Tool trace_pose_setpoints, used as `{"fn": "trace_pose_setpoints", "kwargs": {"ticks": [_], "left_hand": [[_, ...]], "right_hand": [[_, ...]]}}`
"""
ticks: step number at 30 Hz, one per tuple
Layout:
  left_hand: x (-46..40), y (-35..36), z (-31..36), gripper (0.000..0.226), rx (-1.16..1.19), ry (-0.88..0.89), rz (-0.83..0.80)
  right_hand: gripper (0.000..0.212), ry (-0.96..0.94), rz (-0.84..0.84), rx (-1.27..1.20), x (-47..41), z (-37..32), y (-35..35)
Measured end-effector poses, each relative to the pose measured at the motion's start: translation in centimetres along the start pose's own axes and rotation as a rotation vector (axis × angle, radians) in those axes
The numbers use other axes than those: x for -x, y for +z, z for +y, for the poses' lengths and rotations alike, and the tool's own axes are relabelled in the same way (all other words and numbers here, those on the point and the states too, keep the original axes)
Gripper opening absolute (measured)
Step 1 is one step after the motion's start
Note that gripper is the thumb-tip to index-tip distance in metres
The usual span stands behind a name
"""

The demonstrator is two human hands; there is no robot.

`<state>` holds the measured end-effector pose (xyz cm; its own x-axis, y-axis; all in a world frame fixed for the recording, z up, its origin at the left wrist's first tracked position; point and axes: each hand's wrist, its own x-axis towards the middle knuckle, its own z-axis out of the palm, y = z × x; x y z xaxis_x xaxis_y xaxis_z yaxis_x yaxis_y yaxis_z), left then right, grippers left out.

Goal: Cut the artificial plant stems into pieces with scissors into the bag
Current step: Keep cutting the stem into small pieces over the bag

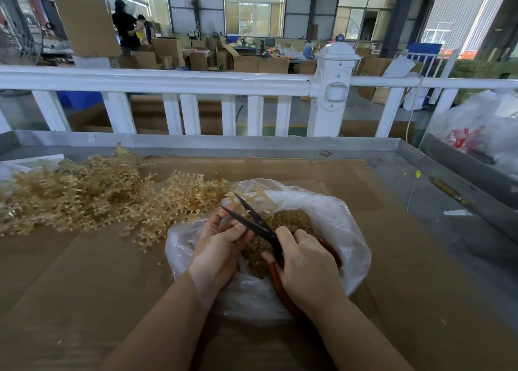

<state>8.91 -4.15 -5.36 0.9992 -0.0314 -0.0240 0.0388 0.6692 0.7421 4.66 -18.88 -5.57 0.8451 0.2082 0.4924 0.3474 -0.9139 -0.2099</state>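
A clear plastic bag [330,213] lies open on the cardboard, holding a heap of tan cut pieces [291,220]. My right hand [305,269] grips the red handles of black scissors [253,218], whose blades are parted over the bag. My left hand [221,244] holds a tan stem [256,192] that sticks up beyond the blades at the bag's far rim; its fingers are curled beside the lower blade. A big pile of uncut tan artificial stems [84,194] lies to the left.
Brown cardboard [70,286] covers a grey metal table with a raised rim [252,142]. A white railing [196,84] runs behind it. Another plastic bag [482,124] sits at the far right. People and cardboard boxes stand in the background workshop.
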Motion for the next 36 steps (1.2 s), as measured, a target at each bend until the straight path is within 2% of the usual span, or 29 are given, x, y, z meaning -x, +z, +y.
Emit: {"fn": "trace_pose_setpoints", "kwargs": {"ticks": [11,22,29,36], "left_hand": [[-0.33,-0.44,-0.20,0.028,0.008,-0.015,0.007],[-0.12,-0.39,-0.03,0.026,0.026,-0.005,-0.047],[-0.19,-0.13,-0.09,0.031,0.095,-0.004,0.064],[-0.03,-0.03,0.13,0.034,0.096,-0.010,0.051]], "right_hand": [[0.028,-0.015,0.081,0.023,-0.06,-0.06,-0.13],[0.033,-0.007,0.033,-0.052,0.11,0.01,-0.21],[0.041,-0.005,-0.001,-0.058,0.08,0.07,-0.19],[0.031,-0.007,-0.006,-0.038,-0.02,0.10,-0.35]]}}
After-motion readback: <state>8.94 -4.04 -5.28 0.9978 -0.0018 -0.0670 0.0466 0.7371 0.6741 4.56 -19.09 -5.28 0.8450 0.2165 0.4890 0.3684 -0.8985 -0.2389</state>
